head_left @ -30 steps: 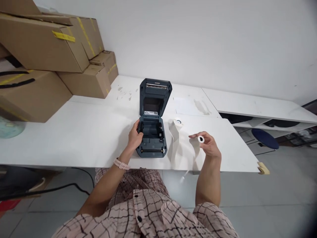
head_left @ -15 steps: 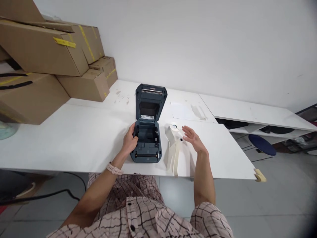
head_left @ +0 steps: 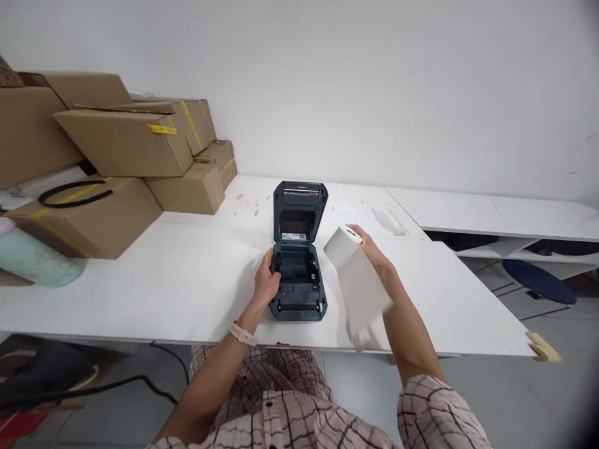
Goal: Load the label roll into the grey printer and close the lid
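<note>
A dark label printer (head_left: 299, 299) stands on the white table with its lid (head_left: 299, 215) raised and its inner bay exposed. My left hand (head_left: 267, 279) grips the printer's left side wall, the thumb over the rim and the fingers along the outside. To the right of the printer, my right hand (head_left: 372, 249) is closed around a white roll of label paper (head_left: 337, 242). A long strip of paper (head_left: 360, 293) hangs from the roll toward the table's front edge. Part of my right hand's grip is hidden behind the roll.
Cardboard boxes (head_left: 135, 146) are stacked at the back left, with a pale green bottle (head_left: 42, 255) tilted beside them. A white sheet (head_left: 350, 215) lies behind the roll. At the right are a low shelf (head_left: 510, 249) and a blue stool (head_left: 538, 280).
My right hand, open beside the paper roll before, has taken hold of it and tilted it up. The left hand stays on the printer. The view has shifted.
</note>
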The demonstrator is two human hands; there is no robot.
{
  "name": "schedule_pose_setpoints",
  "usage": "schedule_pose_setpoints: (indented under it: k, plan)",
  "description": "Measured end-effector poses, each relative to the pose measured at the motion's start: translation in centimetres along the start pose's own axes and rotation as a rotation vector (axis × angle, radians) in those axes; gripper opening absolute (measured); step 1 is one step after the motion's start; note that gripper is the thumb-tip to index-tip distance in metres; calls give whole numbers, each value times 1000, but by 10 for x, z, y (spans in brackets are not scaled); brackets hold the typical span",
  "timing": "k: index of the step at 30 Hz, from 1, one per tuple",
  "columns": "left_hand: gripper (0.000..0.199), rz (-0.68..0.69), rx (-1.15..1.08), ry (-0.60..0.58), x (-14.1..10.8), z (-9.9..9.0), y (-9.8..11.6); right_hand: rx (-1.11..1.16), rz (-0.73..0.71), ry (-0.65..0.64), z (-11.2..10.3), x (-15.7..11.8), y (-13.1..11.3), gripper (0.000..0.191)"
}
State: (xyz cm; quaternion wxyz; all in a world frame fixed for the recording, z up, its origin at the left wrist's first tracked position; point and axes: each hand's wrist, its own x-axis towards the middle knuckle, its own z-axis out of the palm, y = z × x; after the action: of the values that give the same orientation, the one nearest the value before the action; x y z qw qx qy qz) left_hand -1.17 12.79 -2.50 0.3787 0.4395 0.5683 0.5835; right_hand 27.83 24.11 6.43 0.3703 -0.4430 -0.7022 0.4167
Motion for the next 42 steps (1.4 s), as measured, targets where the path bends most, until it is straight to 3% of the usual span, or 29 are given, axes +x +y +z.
schedule_pose_setpoints:
  k: [3, 7, 11, 16, 18, 20, 24, 29, 32, 42]
  plan:
    - [89, 1, -2, -6, 0, 0, 0, -133, -230, -241, 25, -4, -51, 57]
    - [91, -20, 24, -15, 3, 0, 0, -715, -338, -612, 84, 9, -98, 71]
    - [92, -27, 67, -25, 5, -1, 2, -1051, -275, -799, 128, 33, -105, 75]
    - [91, -19, 90, -47, 6, -2, 4, -1043, -225, -910, 133, 49, -90, 78]
    - [91, -20, 82, -44, 7, -1, 4, -996, -219, -885, 128, 41, -82, 78]
    - [90, -18, 69, -38, 7, 0, 4, -967, -257, -768, 123, 22, -73, 74]
    - [86, 2, 65, -35, 6, 0, 5, -836, -392, -426, 122, -45, -54, 60]
    - [80, 20, 120, -45, 2, -1, 4, -618, -383, -261, 131, -119, -32, 56]
    - [78, 26, 113, -37, 1, -1, 5, -608, -368, -198, 136, -130, -29, 53]
    - [71, -5, 120, -54, -5, -1, 22, -675, -377, -166, 149, -133, -31, 56]
